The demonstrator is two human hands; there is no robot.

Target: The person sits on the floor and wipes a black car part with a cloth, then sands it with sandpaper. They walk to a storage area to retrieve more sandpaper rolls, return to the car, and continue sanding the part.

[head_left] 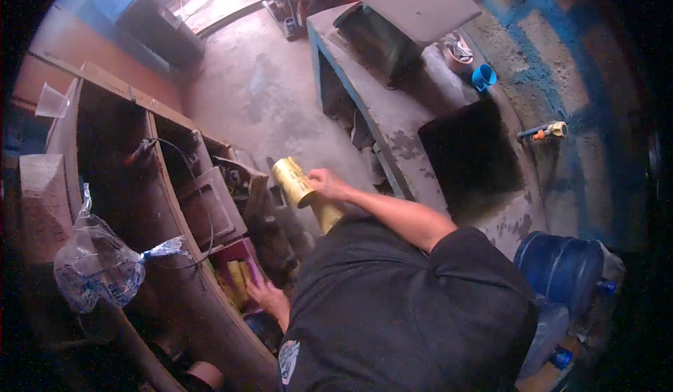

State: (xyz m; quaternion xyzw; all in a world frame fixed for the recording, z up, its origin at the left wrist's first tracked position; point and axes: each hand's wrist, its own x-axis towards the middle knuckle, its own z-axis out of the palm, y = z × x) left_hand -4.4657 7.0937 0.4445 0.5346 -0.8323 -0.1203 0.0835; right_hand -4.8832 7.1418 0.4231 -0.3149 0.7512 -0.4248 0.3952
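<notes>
My right hand [327, 184] is closed around the side of a yellow cylinder [291, 179] with dark markings, held tilted in front of my body. Whether it is a can or a roll, I cannot tell. Just below it, partly hidden by my shirt, shows another yellow piece [327, 216]. Down at the left, my left hand [269, 296] has its fingers stretched out at the edge of a pink bin [254, 271] in the wooden cabinet. Yellow pieces [238, 282] lie inside that bin, close to my fingertips.
The wooden cabinet [160, 159] runs along the left, with a knotted clear plastic bag [105, 262] hanging on it. A concrete counter [399, 129] holds a blue mug [484, 77] and a dark basin [473, 160]. Blue water jugs [561, 269] stand at lower right.
</notes>
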